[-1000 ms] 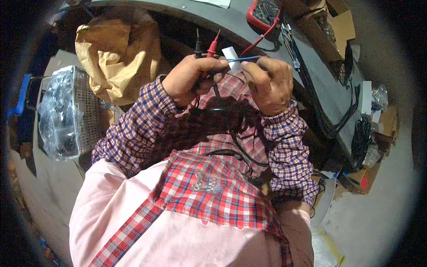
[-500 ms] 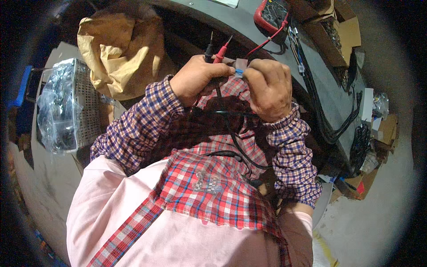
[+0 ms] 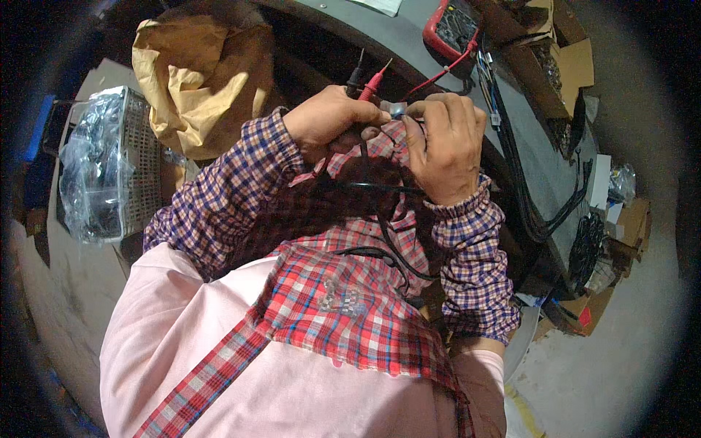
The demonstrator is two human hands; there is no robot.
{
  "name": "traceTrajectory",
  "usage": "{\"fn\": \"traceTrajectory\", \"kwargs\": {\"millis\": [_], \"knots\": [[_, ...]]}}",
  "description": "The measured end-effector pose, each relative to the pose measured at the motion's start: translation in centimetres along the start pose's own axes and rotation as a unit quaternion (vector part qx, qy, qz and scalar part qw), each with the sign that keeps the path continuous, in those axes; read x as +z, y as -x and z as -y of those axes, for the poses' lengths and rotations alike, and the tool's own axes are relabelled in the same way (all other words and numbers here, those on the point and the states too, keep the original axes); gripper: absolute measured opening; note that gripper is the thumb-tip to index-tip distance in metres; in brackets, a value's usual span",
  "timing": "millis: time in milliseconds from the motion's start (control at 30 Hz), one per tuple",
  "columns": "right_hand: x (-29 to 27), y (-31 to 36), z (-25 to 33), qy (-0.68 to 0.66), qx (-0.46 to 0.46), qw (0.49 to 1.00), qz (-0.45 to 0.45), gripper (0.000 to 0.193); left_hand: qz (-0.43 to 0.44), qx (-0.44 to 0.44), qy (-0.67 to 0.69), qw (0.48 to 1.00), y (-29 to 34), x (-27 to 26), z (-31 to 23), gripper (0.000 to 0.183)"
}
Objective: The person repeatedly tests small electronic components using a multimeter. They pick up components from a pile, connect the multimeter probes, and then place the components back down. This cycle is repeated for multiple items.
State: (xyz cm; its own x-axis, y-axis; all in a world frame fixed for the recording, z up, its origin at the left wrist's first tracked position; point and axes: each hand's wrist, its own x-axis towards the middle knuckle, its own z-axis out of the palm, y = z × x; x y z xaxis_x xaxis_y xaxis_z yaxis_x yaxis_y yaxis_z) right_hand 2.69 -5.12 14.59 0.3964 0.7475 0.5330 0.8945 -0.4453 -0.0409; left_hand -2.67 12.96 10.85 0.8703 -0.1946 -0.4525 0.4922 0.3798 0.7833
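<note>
My left hand (image 3: 328, 125) is closed around a black test probe (image 3: 355, 76) and a red test probe (image 3: 372, 85), their metal tips pointing up and away. Between its thumb and my right hand (image 3: 450, 140) sits a small blue and translucent piece (image 3: 396, 109), perhaps a wire connector; the fingers cover most of it. The thumb and forefinger of my right hand pinch at its right side. A black cable (image 3: 381, 187) passes below both hands, across the red checked apron (image 3: 350, 321) on my lap.
A red multimeter (image 3: 453, 31) lies on the grey worktop (image 3: 398, 45), its red lead running toward my hands. Black cables (image 3: 522, 197) hang along the right edge. Brown paper (image 3: 201, 80) and a basket (image 3: 150, 157) with plastic bags stand left; cardboard boxes (image 3: 577, 69) are at right.
My right fingers have straightened from a curled grip, with the thumb now showing. The probes have shifted slightly right. The whole view has moved a little.
</note>
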Motion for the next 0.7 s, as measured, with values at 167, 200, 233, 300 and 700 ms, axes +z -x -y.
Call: {"fn": "traceTrajectory", "kwargs": {"millis": [167,200,233,300,700], "knots": [[0.6,0.1,-0.5,0.014,-0.011,1.0,0.001,0.017,0.027,-0.001,0.014,1.0,-1.0,-0.5,0.5,0.009],[0.6,0.1,-0.5,0.016,-0.01,1.0,-0.001,0.017,0.027,-0.001,0.011,1.0,-1.0,-0.4,0.4,0.008],[0.7,0.0,-0.4,0.017,-0.01,1.0,-0.002,0.017,0.025,-0.001,0.007,1.0,-1.0,-0.4,0.3,0.008],[0.8,-0.3,-0.4,0.019,-0.01,1.0,-0.005,0.017,0.019,0.005,0.018,1.0,-1.3,-0.6,0.5,0.007],[0.6,-0.7,0.1,-0.091,0.121,0.988,-0.004,0.034,-0.03,0.166,-0.097,0.981,-2.3,-0.9,2.1,0.021]]}}
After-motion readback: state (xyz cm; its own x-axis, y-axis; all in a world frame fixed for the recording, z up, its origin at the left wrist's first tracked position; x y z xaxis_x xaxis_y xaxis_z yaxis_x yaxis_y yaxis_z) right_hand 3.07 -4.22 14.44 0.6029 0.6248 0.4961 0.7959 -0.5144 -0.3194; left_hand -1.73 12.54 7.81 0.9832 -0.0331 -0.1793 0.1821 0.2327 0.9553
